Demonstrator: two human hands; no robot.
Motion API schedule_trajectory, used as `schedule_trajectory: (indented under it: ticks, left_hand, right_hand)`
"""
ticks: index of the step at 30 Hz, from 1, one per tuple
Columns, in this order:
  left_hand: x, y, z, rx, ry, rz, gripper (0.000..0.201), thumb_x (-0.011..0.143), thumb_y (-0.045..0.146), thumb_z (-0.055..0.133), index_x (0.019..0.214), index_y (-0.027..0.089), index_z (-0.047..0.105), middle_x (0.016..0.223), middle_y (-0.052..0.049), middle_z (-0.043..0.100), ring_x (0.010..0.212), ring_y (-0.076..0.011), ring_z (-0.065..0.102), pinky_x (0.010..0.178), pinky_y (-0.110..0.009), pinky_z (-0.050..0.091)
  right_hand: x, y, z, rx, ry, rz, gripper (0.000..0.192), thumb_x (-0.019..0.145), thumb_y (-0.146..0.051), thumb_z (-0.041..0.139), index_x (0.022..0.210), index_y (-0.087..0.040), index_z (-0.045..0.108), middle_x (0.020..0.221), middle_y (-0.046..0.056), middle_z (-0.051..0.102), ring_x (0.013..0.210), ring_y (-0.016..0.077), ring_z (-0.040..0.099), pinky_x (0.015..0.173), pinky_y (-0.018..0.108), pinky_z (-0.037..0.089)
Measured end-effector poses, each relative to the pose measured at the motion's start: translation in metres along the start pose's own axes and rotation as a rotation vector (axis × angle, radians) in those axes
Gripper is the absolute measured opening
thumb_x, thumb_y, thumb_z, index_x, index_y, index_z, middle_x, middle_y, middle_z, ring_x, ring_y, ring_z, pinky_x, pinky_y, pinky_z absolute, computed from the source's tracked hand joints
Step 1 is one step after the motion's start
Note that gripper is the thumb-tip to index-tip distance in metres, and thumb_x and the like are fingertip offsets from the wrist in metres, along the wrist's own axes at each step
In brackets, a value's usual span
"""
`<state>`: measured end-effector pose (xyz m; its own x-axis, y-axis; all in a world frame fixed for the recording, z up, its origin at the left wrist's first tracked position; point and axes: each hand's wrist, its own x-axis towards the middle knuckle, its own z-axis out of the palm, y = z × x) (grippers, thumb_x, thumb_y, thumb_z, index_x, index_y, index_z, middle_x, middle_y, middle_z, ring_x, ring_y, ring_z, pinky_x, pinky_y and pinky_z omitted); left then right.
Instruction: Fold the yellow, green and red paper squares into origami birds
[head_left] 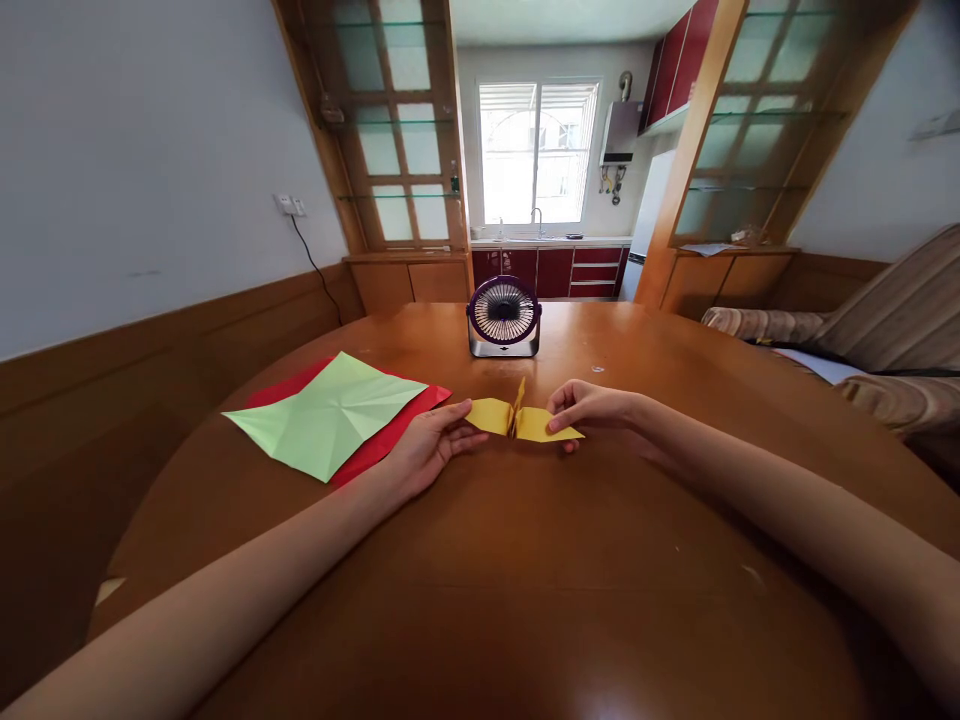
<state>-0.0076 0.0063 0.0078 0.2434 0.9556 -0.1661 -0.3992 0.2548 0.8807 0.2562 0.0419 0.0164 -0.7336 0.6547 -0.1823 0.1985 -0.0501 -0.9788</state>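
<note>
A yellow origami crane point(491, 414) is held between my two hands over the table, its wings spread to both sides and a narrow pointed part rising from the middle. My left hand point(435, 445) pinches the tip of the left wing between thumb and fingers. On the other side, my right hand point(581, 407) grips the right wing, thumb on top and fingertips partly hidden beneath. Left of my left hand lies a creased light green paper sheet point(330, 415), resting on a red paper sheet point(386, 440) that shows around its edges.
A small purple desk fan point(504, 312) stands on the round brown wooden table point(525, 580), beyond the crane. To the right is a striped cushioned chair point(892, 310). A wall socket with a black cord point(311, 260) is at the left.
</note>
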Motion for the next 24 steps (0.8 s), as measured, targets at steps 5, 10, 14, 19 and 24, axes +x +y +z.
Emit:
schedule_trajectory:
  ticks: [5,10,14,19,24]
  left_hand:
    - [0.000,0.000,0.000,0.059,0.045,0.047,0.009,0.085,0.005,0.061,0.080,0.007,0.068,0.075,-0.008,0.071,0.061,-0.0130,0.068,0.063,-0.023,0.061]
    - [0.000,0.003,-0.002,0.110,0.026,-0.004,0.015,0.086,0.005,0.060,0.099,0.006,0.067,0.075,-0.012,0.072,0.064,-0.0168,0.071,0.064,-0.024,0.061]
    - [0.000,0.005,-0.001,0.126,-0.043,-0.040,0.027,0.086,0.004,0.056,0.112,0.005,0.064,0.084,-0.017,0.073,0.076,-0.0207,0.073,0.072,-0.030,0.061]
    - [0.002,0.001,0.003,0.173,-0.011,-0.007,0.018,0.081,0.004,0.065,0.099,0.005,0.069,0.081,-0.014,0.072,0.070,-0.0177,0.071,0.069,-0.028,0.061]
    - [0.007,-0.002,0.015,0.179,0.003,0.017,0.015,0.076,0.003,0.070,0.091,0.006,0.071,0.078,-0.009,0.070,0.062,-0.0128,0.067,0.065,-0.025,0.060]
  right_hand:
    - [-0.006,-0.008,-0.005,-0.068,-0.066,0.027,0.024,0.073,-0.029,0.077,0.082,-0.011,0.065,0.069,0.003,0.072,0.061,0.0115,0.068,0.056,0.020,0.051]
    - [-0.017,-0.006,-0.015,-0.078,0.014,0.068,0.026,0.074,-0.034,0.078,0.074,-0.011,0.064,0.058,-0.001,0.064,0.046,0.0068,0.057,0.049,0.019,0.048]
    - [-0.031,-0.003,-0.023,-0.110,0.189,0.153,0.039,0.074,-0.042,0.077,0.057,-0.014,0.056,0.049,-0.003,0.055,0.034,0.0025,0.043,0.032,0.016,0.032]
    - [-0.047,0.004,-0.029,-0.068,0.230,0.147,0.045,0.076,-0.048,0.074,0.056,-0.014,0.053,0.045,-0.006,0.048,0.032,0.0013,0.039,0.030,0.015,0.025]
    - [-0.065,0.008,-0.039,0.028,0.222,0.057,0.029,0.075,-0.037,0.076,0.075,-0.012,0.060,0.060,-0.003,0.059,0.045,0.0048,0.052,0.043,0.017,0.040]
